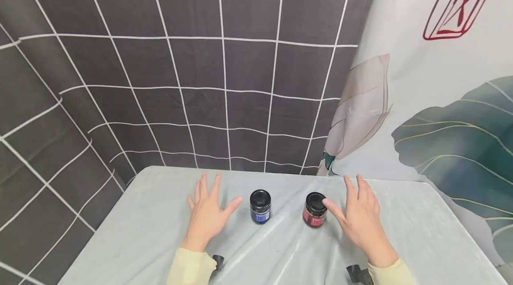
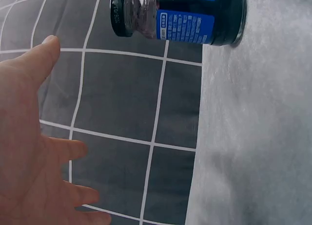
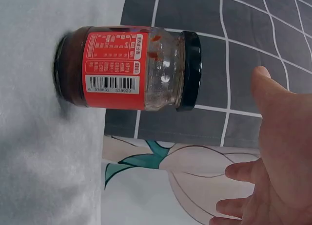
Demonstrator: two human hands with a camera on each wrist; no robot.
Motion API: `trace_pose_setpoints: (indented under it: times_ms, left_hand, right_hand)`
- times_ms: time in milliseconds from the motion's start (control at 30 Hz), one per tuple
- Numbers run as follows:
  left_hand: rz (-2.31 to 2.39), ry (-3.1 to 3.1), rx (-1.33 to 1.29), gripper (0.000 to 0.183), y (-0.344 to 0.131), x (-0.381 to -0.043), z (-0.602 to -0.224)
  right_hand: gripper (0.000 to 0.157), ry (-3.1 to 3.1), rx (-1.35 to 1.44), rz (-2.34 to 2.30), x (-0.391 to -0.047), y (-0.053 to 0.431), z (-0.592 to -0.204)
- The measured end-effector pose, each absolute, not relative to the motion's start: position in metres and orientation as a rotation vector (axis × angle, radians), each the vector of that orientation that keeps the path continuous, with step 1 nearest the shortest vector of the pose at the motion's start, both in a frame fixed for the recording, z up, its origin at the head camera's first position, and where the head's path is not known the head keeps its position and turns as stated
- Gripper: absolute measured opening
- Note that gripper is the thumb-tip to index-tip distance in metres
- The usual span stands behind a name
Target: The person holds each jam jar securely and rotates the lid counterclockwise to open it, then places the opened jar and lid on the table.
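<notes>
Two glass jars with black lids stand upright on the pale table cover. The blue-labelled jar (image 1: 261,207) is left of centre, and the red-labelled jar (image 1: 314,210) is to its right. My left hand (image 1: 207,213) is spread above the cover, left of the blue-labelled jar, its thumb pointing toward that jar with a gap between. To the right of the red-labelled jar hovers my right hand (image 1: 360,218), fingers extended; its thumb tip overlaps the lid's edge in the head view. A gap shows between that thumb and the black lid (image 3: 189,71) in the right wrist view. Both hands hold nothing.
The table cover (image 1: 132,227) is wrinkled near its middle. Behind it hangs a dark curtain (image 1: 192,62) with white grid lines, and at the right a white leaf-patterned curtain (image 1: 401,75). Dark wrist devices (image 1: 358,274) sit under the sleeves.
</notes>
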State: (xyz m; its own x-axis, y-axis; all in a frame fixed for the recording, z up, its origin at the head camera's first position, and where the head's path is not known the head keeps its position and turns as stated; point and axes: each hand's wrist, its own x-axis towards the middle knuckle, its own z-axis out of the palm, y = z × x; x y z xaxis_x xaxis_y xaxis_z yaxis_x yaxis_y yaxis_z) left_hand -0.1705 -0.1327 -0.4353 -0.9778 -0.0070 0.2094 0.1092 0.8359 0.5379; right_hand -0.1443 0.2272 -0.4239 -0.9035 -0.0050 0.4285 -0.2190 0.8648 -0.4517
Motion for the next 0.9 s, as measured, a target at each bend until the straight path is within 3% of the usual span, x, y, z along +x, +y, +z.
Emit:
trace_pose_setpoints:
  times_ms: [900]
  left_hand:
    - [-0.921,-2.774,-0.235,0.092,-0.124,-0.172,-0.445]
  right_hand:
    - [0.081,-2.580,0.233,0.732,-0.147,0.197,-0.418]
